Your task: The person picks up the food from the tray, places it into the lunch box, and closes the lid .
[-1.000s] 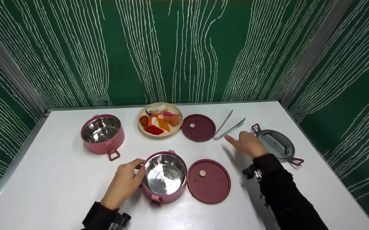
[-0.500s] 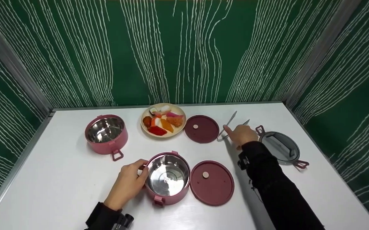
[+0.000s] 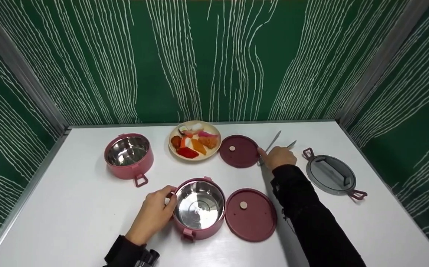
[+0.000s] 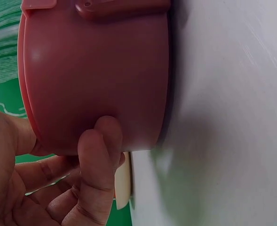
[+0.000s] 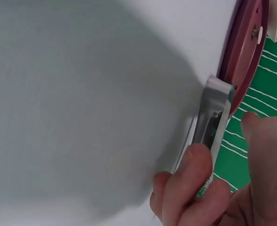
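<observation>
In the head view my left hand [image 3: 156, 212] holds the left side of a pink lunch container [image 3: 187, 233] with a bare steel lining. The left wrist view shows bent fingertips [image 4: 98, 150] against the container's outer wall, the thumb up by its rim. My right hand [image 3: 279, 158] is at the metal tongs [image 3: 274, 139], which lie spread beside a small maroon lid [image 3: 245, 157]. Seen from the right wrist, its fingers [image 5: 190, 181] curl about one arm of the tongs near the bent end, while the thumb stands apart. The hand hides the tongs' middle in the head view.
A second pink container [image 3: 131, 168] stands at the left. Behind is a cream plate [image 3: 192, 158] of several food pieces. A larger maroon lid [image 3: 251, 226] lies right of the held container. A grey lid [image 3: 333, 174] with clip handles is at the far right.
My right hand has come from beside the tongs onto them, its pointing finger now folded in. The left hand stays on the container; the whole head view has shifted slightly.
</observation>
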Motion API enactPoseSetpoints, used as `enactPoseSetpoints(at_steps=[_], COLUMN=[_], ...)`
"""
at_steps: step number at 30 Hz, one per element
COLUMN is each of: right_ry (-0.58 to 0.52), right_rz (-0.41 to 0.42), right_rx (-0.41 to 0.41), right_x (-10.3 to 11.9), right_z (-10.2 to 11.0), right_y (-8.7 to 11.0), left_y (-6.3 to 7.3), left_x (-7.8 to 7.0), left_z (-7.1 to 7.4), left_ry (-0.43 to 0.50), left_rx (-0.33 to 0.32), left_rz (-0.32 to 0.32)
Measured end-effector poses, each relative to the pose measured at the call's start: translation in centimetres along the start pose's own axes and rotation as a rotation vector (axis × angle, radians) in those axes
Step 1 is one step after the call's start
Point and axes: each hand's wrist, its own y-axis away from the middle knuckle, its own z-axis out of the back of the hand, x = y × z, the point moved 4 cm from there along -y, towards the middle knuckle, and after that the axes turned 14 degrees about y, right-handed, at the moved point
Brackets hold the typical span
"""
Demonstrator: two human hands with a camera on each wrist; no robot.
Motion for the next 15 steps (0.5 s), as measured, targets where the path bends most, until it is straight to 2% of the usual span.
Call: enactPoseSetpoints(at_steps=[7,15], right_ry=[-0.039,-0.067], right_rz=[0.014,0.027], right_rx=[0.002,0.021], right_x=[-0.1,-1.4], right_z=[-0.2,-0.1], right_y=[-0.2,0.0], left_y=[0.1,0.0], left_x=[-0.1,0.0], left_z=[-0.1,-0.1], left_ry=[0.008,0.003], left_rx=[0.01,0.02], left_rz=[-0.014,-0.029])
